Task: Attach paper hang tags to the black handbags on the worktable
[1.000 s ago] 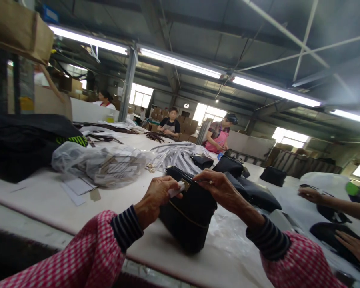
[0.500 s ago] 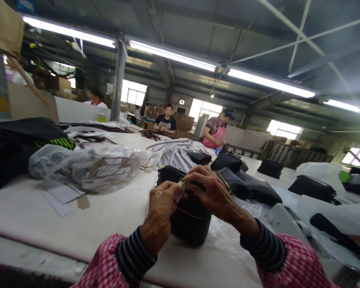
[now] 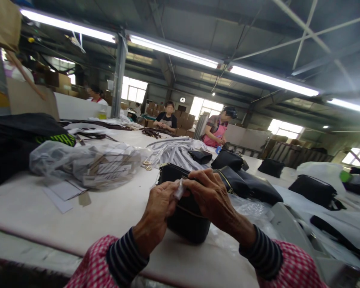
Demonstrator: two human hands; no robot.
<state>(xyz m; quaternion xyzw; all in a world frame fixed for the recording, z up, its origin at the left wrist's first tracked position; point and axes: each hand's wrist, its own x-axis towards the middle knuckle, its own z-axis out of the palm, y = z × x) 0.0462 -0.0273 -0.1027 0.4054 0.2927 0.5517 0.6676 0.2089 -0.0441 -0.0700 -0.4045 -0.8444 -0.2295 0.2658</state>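
A black handbag [image 3: 190, 230] with gold-coloured zip trim stands upright on the table in front of me. Over its top front, my left hand [image 3: 156, 212] is closed, pinching a small whitish, translucent scrap [image 3: 179, 189], perhaps plastic film. The fingers of my right hand [image 3: 213, 194] come together at the other side of that scrap, thumb and forefinger pressed to it. What lies beneath the fingertips is hidden. Both hands partly cover the bag's upper front.
Left of the bag lies a clear plastic bag of cards [image 3: 108, 166], with gold-coloured metal rings [image 3: 147, 165] beside it. Whitish strips [image 3: 175, 150] are heaped behind. More black bags [image 3: 258, 186] and crumpled plastic film [image 3: 249, 208] lie to the right. Co-workers [image 3: 217, 130] stand across the table.
My fingertips have drawn closer together at the scrap, and the right fingers have curled in. The gold-coloured piece seen by the fingertips before is now mostly covered. The bag stays in place.
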